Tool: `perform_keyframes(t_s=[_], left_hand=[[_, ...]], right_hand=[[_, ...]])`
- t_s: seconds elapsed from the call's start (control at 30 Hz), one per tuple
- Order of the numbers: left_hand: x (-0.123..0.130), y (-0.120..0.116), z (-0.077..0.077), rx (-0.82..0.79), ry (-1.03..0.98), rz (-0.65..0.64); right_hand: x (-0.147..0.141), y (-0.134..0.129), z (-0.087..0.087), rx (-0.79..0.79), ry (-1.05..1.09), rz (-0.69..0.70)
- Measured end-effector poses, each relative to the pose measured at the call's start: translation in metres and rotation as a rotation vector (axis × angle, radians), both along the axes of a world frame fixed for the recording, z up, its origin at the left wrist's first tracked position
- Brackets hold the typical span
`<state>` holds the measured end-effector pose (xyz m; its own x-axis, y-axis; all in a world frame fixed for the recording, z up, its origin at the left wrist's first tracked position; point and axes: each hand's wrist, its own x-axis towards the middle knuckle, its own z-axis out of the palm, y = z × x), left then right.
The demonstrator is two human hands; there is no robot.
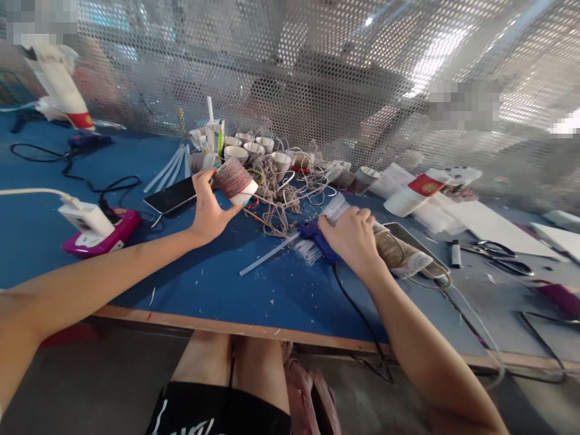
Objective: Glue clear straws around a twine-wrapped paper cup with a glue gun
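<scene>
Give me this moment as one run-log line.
left hand: holding cord-wrapped cup | right hand: on blue glue gun, grip unclear | nearby: cord tangle, phone

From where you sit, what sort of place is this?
Probably a craft workshop: the left hand holds a cup wound with cord, more cord lies tangled behind it on the blue table, and what looks like a glue gun is at the right hand.

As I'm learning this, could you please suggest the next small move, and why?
Perhaps bring the glue gun near the cup: the right hand touches the glue gun, and the left hand holds the cup, whose cord wrapping leaves one end bare.
</scene>
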<state>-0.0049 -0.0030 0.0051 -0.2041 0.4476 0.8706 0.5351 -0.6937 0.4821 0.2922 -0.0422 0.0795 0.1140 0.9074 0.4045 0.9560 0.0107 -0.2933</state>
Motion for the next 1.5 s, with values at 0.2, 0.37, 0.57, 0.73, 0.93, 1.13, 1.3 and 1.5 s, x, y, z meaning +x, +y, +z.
perform_keyframes(t_s=[0.2, 0.37, 0.57, 0.73, 0.93, 1.13, 1.3, 1.5], left_hand=[[0.0, -0.002, 0.002, 0.009, 0.032, 0.003], [0.0, -0.002, 0.001, -0.016, 0.034, -0.038], [-0.001, -0.001, -0.001, -0.023, 0.036, -0.088], [-0.001, -0.002, -0.001, -0.041, 0.067, -0.111], [0.001, -0.003, 0.001, -0.057, 0.093, -0.144], [0.0, -0.004, 0.001, -0.061, 0.114, -0.175], [0.001, -0.008, 0.005, -0.025, 0.179, -0.163], [0.003, -0.012, 0.009, -0.023, 0.207, -0.153]], right_hand=[[-0.002, -0.015, 0.006, -0.368, -0.154, 0.067], [-0.011, -0.022, 0.015, -0.475, -0.242, 0.082], [-0.021, -0.024, 0.019, -0.472, -0.232, 0.021], [-0.017, -0.023, 0.028, -0.293, -0.141, -0.047], [-0.01, -0.011, 0.031, 0.013, 0.402, 0.192], [-0.033, -0.025, 0.022, -0.242, 1.057, 0.524], [-0.048, -0.037, 0.011, -0.416, 1.14, 0.615], [-0.054, -0.036, 0.001, -0.367, 1.087, 0.591]])
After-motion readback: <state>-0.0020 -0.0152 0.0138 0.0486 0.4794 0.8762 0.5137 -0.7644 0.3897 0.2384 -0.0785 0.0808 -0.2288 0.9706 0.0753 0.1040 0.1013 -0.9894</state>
